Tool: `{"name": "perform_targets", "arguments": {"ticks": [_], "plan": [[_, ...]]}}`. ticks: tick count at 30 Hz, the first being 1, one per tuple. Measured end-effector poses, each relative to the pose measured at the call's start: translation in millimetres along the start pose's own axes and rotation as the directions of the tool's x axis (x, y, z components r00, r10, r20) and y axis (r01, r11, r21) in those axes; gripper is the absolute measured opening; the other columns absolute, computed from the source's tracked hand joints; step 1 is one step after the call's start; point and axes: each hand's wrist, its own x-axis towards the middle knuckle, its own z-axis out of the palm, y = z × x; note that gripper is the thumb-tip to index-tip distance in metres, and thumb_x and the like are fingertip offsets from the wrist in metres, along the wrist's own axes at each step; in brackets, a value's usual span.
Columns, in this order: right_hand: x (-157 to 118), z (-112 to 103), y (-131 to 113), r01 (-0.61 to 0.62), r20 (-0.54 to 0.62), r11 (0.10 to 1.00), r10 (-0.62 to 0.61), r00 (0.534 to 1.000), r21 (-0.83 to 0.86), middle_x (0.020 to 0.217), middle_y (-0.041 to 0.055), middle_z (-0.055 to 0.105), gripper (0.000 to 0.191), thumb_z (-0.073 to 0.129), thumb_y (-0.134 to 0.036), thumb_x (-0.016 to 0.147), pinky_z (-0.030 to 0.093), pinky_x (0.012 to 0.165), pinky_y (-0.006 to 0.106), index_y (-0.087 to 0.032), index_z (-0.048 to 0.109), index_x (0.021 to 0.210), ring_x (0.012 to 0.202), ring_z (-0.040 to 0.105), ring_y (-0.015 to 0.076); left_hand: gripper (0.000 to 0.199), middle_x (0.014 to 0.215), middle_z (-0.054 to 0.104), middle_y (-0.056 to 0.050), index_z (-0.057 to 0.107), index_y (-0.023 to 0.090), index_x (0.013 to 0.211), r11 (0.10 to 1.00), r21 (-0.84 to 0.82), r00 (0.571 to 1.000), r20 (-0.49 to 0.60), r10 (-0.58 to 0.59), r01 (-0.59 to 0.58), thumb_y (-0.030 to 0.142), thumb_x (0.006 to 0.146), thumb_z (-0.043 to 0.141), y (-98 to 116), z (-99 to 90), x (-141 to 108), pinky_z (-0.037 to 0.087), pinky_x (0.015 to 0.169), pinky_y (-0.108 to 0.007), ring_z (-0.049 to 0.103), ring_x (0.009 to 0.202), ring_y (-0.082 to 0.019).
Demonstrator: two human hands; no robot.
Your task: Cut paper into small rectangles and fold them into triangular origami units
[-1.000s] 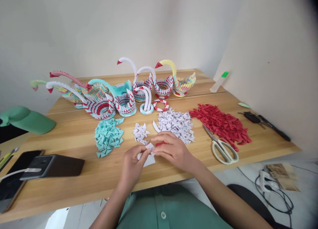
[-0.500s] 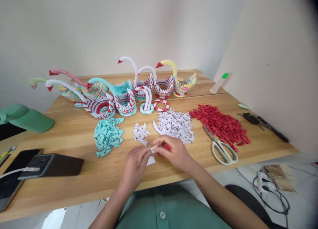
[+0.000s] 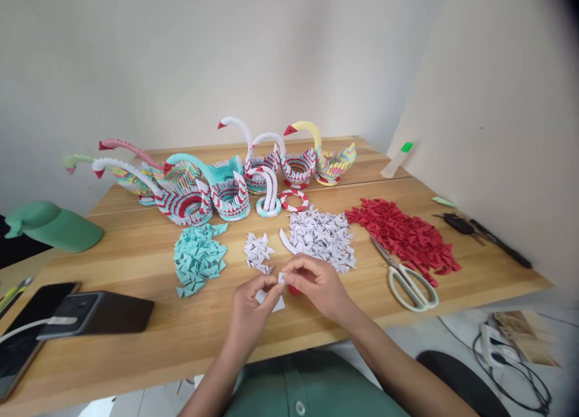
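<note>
A small folded piece of white paper (image 3: 281,277) is pinched between my two hands, low over the wooden table. My left hand (image 3: 254,299) has its thumb and forefinger closed at the paper's left side. From the other side my right hand (image 3: 319,284) grips it with thumb and fingertips. Flat white paper (image 3: 277,305) lies on the table below, partly covered by my left hand. Something red (image 3: 295,290) shows under my right hand, mostly hidden. Just beyond are a small heap of white folded pieces (image 3: 258,251) and a larger white heap (image 3: 322,237).
Teal (image 3: 199,257) and red (image 3: 404,233) paper heaps flank the white ones. Scissors (image 3: 407,281) lie at the right. Several paper swans (image 3: 187,206) and a red-white ring (image 3: 294,200) stand behind. A dark box-shaped device (image 3: 102,313), phone (image 3: 27,338) and green object (image 3: 56,226) sit left.
The white piece has turned between my fingertips and now shows smaller. My left thumb has shifted up against it. The whole view has tipped, so the table sits slightly lower.
</note>
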Motion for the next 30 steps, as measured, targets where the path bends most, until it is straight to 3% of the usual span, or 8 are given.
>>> {"name": "perform_targets", "arguments": {"ticks": [14, 18, 21, 25, 30], "plan": [[0, -2, 4, -0.010, 0.012, 0.998, 0.011, 1.000, -0.067, 0.078, 0.0002, 0.068, 0.006, 0.064, -0.021, 0.084, 0.045, 0.069, 0.024, -0.020, 0.069, 0.084, 0.072, 0.060, 0.0137, 0.025, 0.060, 0.058, 0.000, 0.059, 0.017, 0.064, 0.997, 0.035, 0.998, 0.007, 0.065, -0.065, 0.033, 0.083, 0.058, -3, 0.0, 1, 0.041, 0.058, -0.023, 0.052, 0.060, -0.014], [1, -8, 2, -0.011, 0.084, 0.990, 0.023, 0.996, -0.140, 0.078, -0.0001, 0.068, 0.008, 0.065, -0.023, 0.084, 0.046, 0.067, 0.024, -0.021, 0.069, 0.092, 0.072, 0.061, 0.0144, 0.023, 0.059, 0.057, 0.001, 0.057, 0.017, 0.063, 0.978, 0.147, 0.989, 0.043, 0.143, -0.148, 0.027, 0.084, 0.057, -1, -2.9, 2, 0.039, 0.058, -0.024, 0.052, 0.058, -0.013], [-1, -11, 0, 0.092, 0.145, 0.965, -0.057, 0.988, -0.246, 0.076, -0.0005, 0.067, 0.006, 0.063, -0.022, 0.087, 0.045, 0.069, 0.025, -0.022, 0.069, 0.085, 0.073, 0.061, 0.0147, 0.020, 0.060, 0.058, 0.000, 0.058, 0.017, 0.063, 0.918, 0.302, 0.966, 0.087, 0.243, -0.258, 0.020, 0.083, 0.056, 3, -3.8, 2, 0.038, 0.061, -0.025, 0.053, 0.060, -0.014], [-5, -9, -2, 0.198, 0.066, 0.933, -0.187, 0.980, -0.302, 0.071, -0.0008, 0.062, 0.017, 0.055, -0.020, 0.092, 0.043, 0.066, 0.025, -0.022, 0.062, 0.076, 0.068, 0.058, 0.0142, 0.016, 0.063, 0.061, 0.000, 0.062, 0.018, 0.070, 0.924, 0.276, 0.965, 0.071, 0.254, -0.264, 0.021, 0.085, 0.058, 6, 0.0, 2, 0.039, 0.062, -0.025, 0.055, 0.061, -0.014], [-11, -1, 2, 0.189, -0.052, 0.935, -0.213, 0.976, -0.301, 0.069, -0.0011, 0.060, 0.019, 0.052, -0.018, 0.092, 0.043, 0.062, 0.025, -0.022, 0.058, 0.075, 0.064, 0.057, 0.0142, 0.021, 0.060, 0.058, 0.002, 0.058, 0.018, 0.064, 0.967, 0.146, 0.976, 0.084, 0.200, -0.211, 0.022, 0.085, 0.058, 5, 9.1, 2, 0.038, 0.058, -0.023, 0.052, 0.059, -0.012]]}}
